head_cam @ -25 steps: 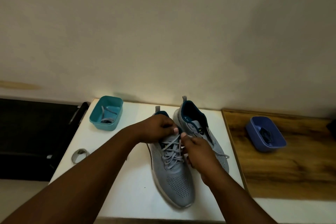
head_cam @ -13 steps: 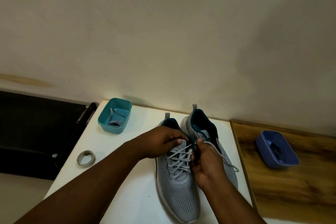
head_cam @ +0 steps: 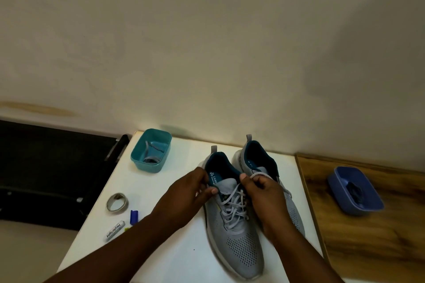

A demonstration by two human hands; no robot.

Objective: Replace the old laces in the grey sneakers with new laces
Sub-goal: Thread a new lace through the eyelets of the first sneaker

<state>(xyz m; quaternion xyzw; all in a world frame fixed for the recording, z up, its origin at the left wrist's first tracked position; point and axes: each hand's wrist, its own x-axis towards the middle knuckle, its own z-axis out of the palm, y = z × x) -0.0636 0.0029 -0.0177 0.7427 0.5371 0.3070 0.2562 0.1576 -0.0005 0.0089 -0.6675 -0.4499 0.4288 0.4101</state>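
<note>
Lower centre: near sneaker (head_cam: 232,220) laced, on white table (head_cam: 174,255). L hand (head_cam: 188,193) fingers pinched at collar; R hand (head_cam: 262,190) closed on lace (head_cam: 259,175) loop. Step, judged: unlacing. Next: pull lace free. 2 tubs beyond.

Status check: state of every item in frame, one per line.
Left sneaker: laced, lace ends loose, flat on the white table.
Right sneaker: collar open, partly hidden.
Left hand: pinching a lace end.
Right hand: gripping a lace loop.
Teal tub: open, lace inside.
Blue tub: open, dark contents.
Tape roll: lying flat.
</note>
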